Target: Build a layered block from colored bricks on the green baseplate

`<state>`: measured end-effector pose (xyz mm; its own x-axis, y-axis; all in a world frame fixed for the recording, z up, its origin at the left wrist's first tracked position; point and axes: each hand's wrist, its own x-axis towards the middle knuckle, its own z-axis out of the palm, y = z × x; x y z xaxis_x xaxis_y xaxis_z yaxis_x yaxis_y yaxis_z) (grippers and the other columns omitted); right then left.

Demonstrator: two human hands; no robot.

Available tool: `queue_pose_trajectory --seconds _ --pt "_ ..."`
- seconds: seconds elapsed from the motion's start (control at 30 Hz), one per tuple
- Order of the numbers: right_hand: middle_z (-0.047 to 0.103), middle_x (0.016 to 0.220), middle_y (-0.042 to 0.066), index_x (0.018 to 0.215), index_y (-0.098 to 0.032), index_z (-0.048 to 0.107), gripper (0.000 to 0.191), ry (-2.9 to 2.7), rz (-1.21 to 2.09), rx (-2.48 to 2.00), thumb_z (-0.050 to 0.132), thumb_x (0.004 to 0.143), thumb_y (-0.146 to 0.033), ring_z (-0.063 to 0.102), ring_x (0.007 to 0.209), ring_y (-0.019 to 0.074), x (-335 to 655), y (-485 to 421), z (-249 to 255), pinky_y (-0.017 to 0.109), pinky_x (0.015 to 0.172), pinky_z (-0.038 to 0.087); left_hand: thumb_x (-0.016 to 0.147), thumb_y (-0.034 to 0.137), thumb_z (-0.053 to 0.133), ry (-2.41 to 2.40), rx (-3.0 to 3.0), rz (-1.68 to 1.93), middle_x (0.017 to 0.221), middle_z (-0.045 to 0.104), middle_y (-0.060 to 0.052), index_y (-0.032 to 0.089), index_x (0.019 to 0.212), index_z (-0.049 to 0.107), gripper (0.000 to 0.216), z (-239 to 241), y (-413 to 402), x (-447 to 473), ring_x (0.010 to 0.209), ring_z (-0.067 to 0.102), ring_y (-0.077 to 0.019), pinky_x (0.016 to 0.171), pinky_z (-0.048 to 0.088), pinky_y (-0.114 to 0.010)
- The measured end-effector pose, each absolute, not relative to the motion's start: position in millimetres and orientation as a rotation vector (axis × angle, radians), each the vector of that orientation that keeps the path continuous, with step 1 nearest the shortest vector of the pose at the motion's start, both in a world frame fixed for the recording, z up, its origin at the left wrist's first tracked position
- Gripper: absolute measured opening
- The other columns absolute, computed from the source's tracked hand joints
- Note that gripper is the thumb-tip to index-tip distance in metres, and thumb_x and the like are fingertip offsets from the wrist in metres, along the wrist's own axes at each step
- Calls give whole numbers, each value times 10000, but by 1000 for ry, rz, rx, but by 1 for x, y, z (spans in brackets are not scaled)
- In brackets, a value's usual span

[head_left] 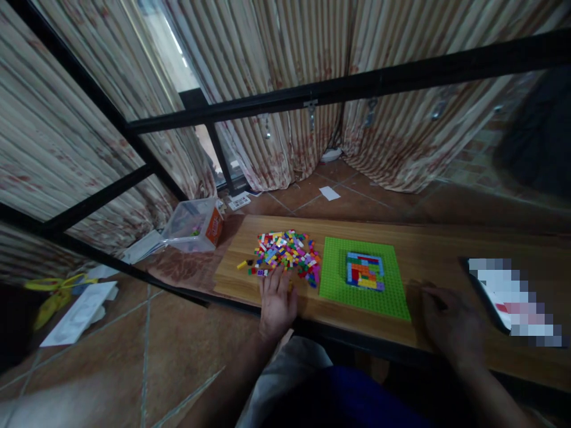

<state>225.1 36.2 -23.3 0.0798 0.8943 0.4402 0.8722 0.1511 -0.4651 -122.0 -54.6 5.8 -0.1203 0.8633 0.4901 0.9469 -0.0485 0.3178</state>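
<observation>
My left hand [277, 302] lies palm down at the near edge of a heap of small toy bricks [285, 249] in many colours. Its fingers are stretched out and slightly apart, touching the nearest bricks. To the right of the heap is a green studded baseplate [332, 267]. On it stands a low, roughly square build of coloured bricks [366, 272], with blue, red, orange and yellow parts. Past the plate's right edge, my right hand [452, 324] rests by the tabletop with fingers bent. It is blurred, and whether anything is between its fingers is hidden.
The wooden table [423, 255] carries a phone-like device [499, 303] with a blurred-out screen at right. A clear plastic box [191, 226] with an orange label stands off the table's left end. Black metal bars [267, 107] and striped curtains [289, 47] run behind.
</observation>
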Motion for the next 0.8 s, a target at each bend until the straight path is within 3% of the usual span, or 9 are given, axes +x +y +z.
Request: queue_pose_trajectory --seconds 0.23,0.4,0.57,0.8 --pt "661 971 157 861 -197 675 387 -1789 28 -1715 399 824 -466 624 856 338 232 38 -33 465 689 495 887 231 452 -2399 -1474 -928 1311 532 -161 127 1245 543 384 1 -58 -205 1236 475 -292 1038 400 -480" --pt "659 937 158 831 -233 668 339 -1798 26 -1666 416 816 -461 625 810 358 236 42 -40 494 646 488 869 145 398 -2604 -1377 -849 1204 608 -112 155 1200 585 380 9 -46 -241 1143 552 -233 1012 434 -385" --pt "654 951 157 842 -243 675 319 -1765 30 -1691 428 823 -444 627 833 367 233 40 -36 497 642 486 862 181 453 -2629 -1481 -715 1052 655 -82 207 1078 661 301 13 -34 -243 1051 586 -220 944 460 -337" --pt "665 948 143 864 -187 675 325 -1744 53 -1659 421 852 -389 632 814 276 223 38 -25 410 706 501 875 237 432 -2680 -1409 -745 1035 643 -121 165 1011 643 262 16 -37 -232 971 619 -245 831 488 -350"
